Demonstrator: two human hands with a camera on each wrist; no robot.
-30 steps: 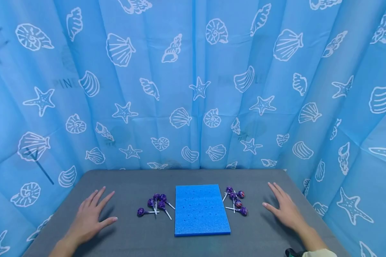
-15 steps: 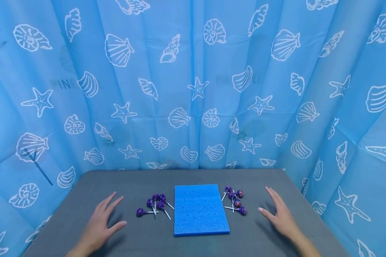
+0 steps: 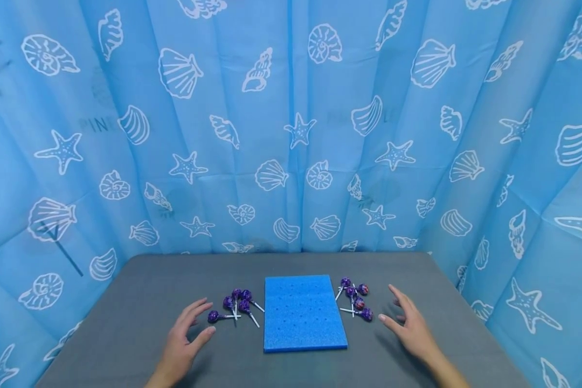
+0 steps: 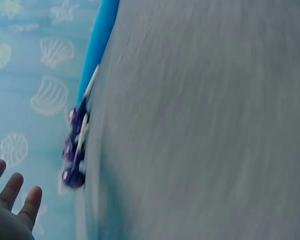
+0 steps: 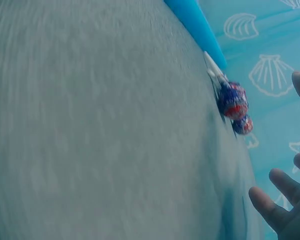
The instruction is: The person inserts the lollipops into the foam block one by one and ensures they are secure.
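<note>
Lollipops (image 3: 213, 316) grouped in two clusters, one on each side of a blue foam board (image 3: 304, 313).
The left hand (image 3: 180, 340) is held near the left cluster (image 3: 244, 306), fingers spread and thumb parted; the right hand (image 3: 410, 332), likewise spread, is held near the right cluster (image 3: 359, 304). Both clusters are laid on a grey worktop (image 3: 291, 373), backed by a blue curtain (image 3: 291, 202) printed with white shells.

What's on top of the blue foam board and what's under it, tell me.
The top of the blue foam board shows scattered small dark spots. Gray tabletop shows around it; whatever lies directly beneath is covered and can't be seen.
</note>
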